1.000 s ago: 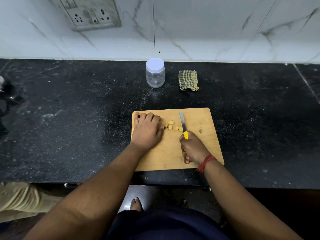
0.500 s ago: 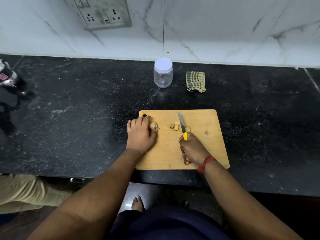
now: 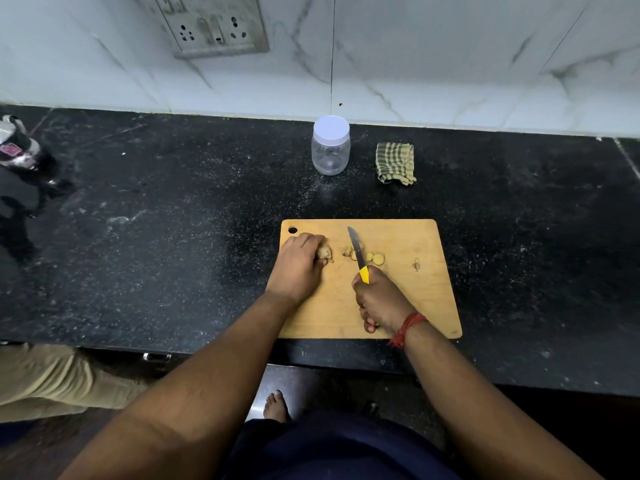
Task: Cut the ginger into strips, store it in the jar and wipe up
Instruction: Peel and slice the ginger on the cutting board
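Observation:
A wooden cutting board (image 3: 415,306) lies on the black counter. My left hand (image 3: 298,268) grips a knobbly piece of ginger (image 3: 325,252) at the board's upper left. My right hand (image 3: 381,303) holds a yellow-handled knife (image 3: 358,256), blade pointing away, lying among several ginger slices (image 3: 375,258). One small scrap (image 3: 416,264) sits further right. A clear jar (image 3: 330,147) with a white lid, closed and empty, stands behind the board. A green checked cloth (image 3: 396,162) lies folded to its right.
The black stone counter (image 3: 173,220) runs to a marble wall with a socket plate (image 3: 211,26). A shiny metal appliance (image 3: 17,147) stands at the far left. Another person's beige-clad leg (image 3: 45,379) is below the counter edge at the left.
My left hand has drawn the ginger piece left, away from the slices, toward the board's corner. The knife stays over the slices. The camera has shifted.

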A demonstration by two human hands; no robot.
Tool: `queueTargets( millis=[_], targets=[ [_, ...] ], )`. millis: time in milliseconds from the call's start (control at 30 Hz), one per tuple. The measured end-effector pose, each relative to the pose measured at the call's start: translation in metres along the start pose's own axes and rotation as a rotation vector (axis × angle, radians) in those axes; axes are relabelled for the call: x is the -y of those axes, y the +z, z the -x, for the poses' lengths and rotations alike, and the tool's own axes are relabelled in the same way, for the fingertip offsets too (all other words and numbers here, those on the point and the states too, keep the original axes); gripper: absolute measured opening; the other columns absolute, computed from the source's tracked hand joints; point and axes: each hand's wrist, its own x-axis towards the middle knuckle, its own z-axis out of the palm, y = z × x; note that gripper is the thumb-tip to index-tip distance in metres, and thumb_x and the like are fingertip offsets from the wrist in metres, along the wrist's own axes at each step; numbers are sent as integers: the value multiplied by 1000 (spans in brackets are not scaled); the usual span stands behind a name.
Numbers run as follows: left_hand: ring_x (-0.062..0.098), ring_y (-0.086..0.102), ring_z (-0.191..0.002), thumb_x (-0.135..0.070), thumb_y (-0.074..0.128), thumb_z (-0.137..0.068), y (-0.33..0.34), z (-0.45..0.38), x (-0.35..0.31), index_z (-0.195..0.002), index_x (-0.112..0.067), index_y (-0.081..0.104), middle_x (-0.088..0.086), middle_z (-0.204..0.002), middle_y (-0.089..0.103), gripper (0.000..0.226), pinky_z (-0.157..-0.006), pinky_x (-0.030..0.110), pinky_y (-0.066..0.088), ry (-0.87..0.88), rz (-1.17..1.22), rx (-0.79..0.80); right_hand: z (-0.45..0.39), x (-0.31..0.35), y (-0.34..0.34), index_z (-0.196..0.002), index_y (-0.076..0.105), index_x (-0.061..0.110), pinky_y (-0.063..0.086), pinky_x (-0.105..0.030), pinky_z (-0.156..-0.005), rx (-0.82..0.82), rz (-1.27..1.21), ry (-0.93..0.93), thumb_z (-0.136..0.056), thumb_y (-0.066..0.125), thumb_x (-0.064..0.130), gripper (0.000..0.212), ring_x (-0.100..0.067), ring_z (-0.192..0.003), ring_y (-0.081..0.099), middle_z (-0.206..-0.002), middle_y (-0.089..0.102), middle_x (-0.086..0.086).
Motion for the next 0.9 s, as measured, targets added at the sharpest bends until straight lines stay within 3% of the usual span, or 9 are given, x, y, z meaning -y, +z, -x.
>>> queueTargets(
  millis=[200, 300, 433, 533, 733, 900],
  targets=[
    [21, 52, -123, -9, 70, -90, -1, 0, 3, -135, -6, 57, 6, -132, 57, 46, -111, 29, 37, -18, 137, 16, 1, 1, 4, -102, 43, 17, 35, -24, -40, 25, 56, 4, -100, 38, 19, 6, -16, -45, 33, -65, 39, -3],
    [19, 54, -118, -8, 71, -90, -1, 1, 3, -130, -7, 59, 5, -127, 60, 42, -105, 24, 39, -19, 184, 16, 2, 4, 7, -108, 43, 17, 39, -24, -38, 8, 119, -18, -101, 37, 21, 10, -17, -44, 39, -70, 44, -6],
    [19, 56, -108, -11, 75, -87, 4, 1, -3, -118, -11, 65, 1, -115, 64, 33, -97, 30, 44, 15, 182, 22, 1, 7, 12, -124, 42, 16, 42, -25, -37, -22, 197, -26, -100, 35, 17, 25, -19, -44, 46, -71, 51, -8],
    [21, 51, -104, -14, 77, -85, 5, 3, -5, -111, -12, 66, 2, -110, 66, 28, -90, 23, 37, 33, 123, -26, 1, 9, 14, -132, 41, 16, 41, -24, -36, -41, 234, -19, -101, 33, 15, 32, -20, -45, 49, -73, 54, -9],
    [22, 54, -100, -21, 77, -85, 7, 5, -2, -111, -14, 65, 1, -110, 64, 30, -91, 39, 45, 42, 72, -50, 4, 12, 16, -127, 41, 13, 43, -25, -37, -68, 313, -27, -103, 31, 16, 27, -21, -44, 50, -76, 55, -9],
    [24, 55, -99, -23, 78, -85, 7, 2, -2, -111, -13, 65, 2, -109, 65, 30, -91, 43, 46, 31, 60, -48, 7, 13, 17, -127, 38, 12, 47, -29, -34, -87, 452, -75, -104, 31, 16, 24, -24, -38, 56, -84, 58, -10]
  ],
)
